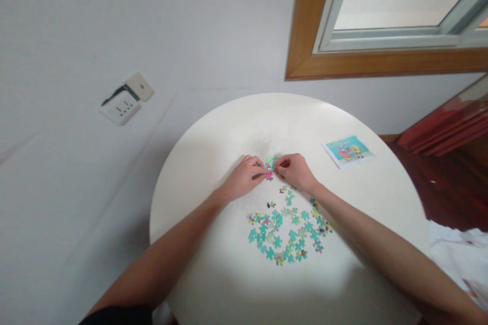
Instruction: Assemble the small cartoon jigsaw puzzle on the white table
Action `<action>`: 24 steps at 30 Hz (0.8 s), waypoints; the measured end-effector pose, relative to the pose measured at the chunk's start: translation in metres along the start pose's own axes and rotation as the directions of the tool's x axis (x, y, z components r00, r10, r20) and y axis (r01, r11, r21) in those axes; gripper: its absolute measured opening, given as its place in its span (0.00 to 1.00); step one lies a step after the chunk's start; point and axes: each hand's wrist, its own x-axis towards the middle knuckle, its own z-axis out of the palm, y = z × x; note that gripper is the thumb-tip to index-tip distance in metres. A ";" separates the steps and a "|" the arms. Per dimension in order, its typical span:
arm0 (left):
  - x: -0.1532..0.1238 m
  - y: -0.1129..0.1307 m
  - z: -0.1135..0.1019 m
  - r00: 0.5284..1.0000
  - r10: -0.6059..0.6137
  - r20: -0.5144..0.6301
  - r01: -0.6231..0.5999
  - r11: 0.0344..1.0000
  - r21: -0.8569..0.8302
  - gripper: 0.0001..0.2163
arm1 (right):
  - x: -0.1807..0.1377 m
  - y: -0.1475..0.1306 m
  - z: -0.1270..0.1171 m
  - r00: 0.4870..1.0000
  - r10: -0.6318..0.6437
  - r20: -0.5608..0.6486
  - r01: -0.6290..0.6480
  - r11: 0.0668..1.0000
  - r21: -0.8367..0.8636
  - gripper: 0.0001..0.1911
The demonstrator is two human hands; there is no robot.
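A small joined patch of jigsaw puzzle, pink and teal, lies on the white round table between my two hands. My left hand grips its left side, with thumb and fingers on the pieces. From the right, my right hand pinches a puzzle piece at the patch's edge; the fingertips cover most of that piece. Nearer to me are several loose jigsaw pieces, mostly teal, some yellow or pink, spread in a rough ring. A few strays, such as a dark and yellow piece, sit just below my hands.
A picture card with cartoon figures rests at the right of the round table. Behind the table is a white wall with a socket and a wood-framed window. Red curtain and white cloth are at right.
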 end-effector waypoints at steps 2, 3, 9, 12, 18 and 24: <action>0.000 0.000 0.000 1.000 -0.001 -0.003 0.001 1.000 -0.006 0.07 | 0.000 -0.003 0.000 1.000 -0.002 0.006 0.002 0.999 -0.037 0.06; 0.000 0.000 0.000 1.000 -0.002 -0.004 0.002 1.000 -0.008 0.07 | 0.000 -0.004 0.000 1.000 -0.004 0.008 0.005 0.998 -0.058 0.06; 0.000 0.001 0.000 1.000 -0.008 -0.006 0.008 1.000 -0.018 0.07 | 0.000 -0.009 0.001 1.000 -0.020 -0.003 0.019 0.981 -0.194 0.07; 0.000 0.001 0.000 1.000 -0.011 -0.006 0.011 1.000 -0.017 0.06 | -0.001 -0.011 0.002 0.999 -0.036 -0.003 0.034 0.974 -0.222 0.07; 0.000 0.002 0.000 1.000 -0.013 -0.006 0.013 1.000 -0.018 0.06 | -0.007 -0.008 0.002 0.987 -0.158 0.020 0.158 0.954 -0.253 0.07; 0.001 0.002 0.000 1.000 -0.008 -0.018 0.007 1.000 -0.012 0.06 | -0.011 -0.004 -0.003 0.952 -0.286 0.112 0.307 0.882 -0.358 0.07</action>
